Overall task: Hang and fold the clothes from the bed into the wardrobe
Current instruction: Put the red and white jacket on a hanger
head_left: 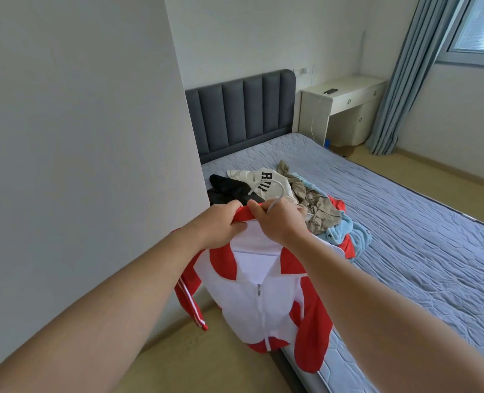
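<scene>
Item 1: red-and-white zip-front track jacket (pixel 263 293), held up over the near bed edge, hem and one striped sleeve hanging free.
L. hand (pixel 226 222): fingers curled tight on the red collar.
R. hand (pixel 277 222): gripped the collar beside it, w/ the white plastic hanger (pixel 277 191) hook sticking up between its fingers.
Item 2: clothes pile on the grey-blue quilted bed (pixel 405 236), behind the hands: black garment (pixel 229 190), cream top (pixel 266 180), khaki piece (pixel 317 205), light-blue fleece (pixel 354 234).
Surroundings: white wall panel (pixel 79 137) close at left, blocking that side; dark grey padded headboard (pixel 243 109); cream table (pixel 345 100) w/ dark phone (pixel 331 91); blue-grey curtain (pixel 402 80).
Lettering: black "RU" on cream top, rest unreadable.
</scene>
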Available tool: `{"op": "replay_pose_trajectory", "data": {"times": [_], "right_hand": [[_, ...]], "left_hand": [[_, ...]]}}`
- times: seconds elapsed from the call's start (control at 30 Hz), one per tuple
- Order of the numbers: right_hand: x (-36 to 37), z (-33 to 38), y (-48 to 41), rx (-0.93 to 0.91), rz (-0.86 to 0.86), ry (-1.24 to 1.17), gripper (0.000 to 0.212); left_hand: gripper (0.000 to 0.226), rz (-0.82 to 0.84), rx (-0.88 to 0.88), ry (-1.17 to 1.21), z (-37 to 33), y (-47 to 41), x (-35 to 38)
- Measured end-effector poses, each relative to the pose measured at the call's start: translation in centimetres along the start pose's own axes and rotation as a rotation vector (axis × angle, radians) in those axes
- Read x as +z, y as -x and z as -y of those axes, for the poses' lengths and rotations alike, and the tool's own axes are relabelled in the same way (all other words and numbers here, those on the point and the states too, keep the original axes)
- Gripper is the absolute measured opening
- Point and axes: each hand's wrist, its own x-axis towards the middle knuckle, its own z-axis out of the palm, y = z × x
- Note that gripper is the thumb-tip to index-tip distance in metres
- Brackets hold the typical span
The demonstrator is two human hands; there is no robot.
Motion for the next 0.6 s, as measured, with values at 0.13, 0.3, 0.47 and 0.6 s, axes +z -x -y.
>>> {"op": "replay_pose_trajectory", "data": {"times": [0.13, 0.3, 0.47, 0.6], "right_hand": [[-0.5, -0.6, 0.2, -0.045, 0.045, -0.071, 0.059], [-0.8, -3.4, 1.1, 0.050, -0.049, -0.076, 0.077], [0.1, -5.2, 1.9, 0.302, -0.043, -0.037, 0.085], [0.4, -4.8, 2.0, 0.402, -0.047, -0.021, 0.083]], "left_hand": [[0.011, -0.146, 0.138, 0.012, 1.3, 0.1, 0.6], [0.028, -0.439, 0.052, 0.011, 3.6, -0.4, -0.4], [0.044, -0.585, -0.062, 0.034, 5.4, -0.3, -2.2], [0.052, -0.628, -0.059, 0.020, 5.1, 0.0, -2.9]]}}
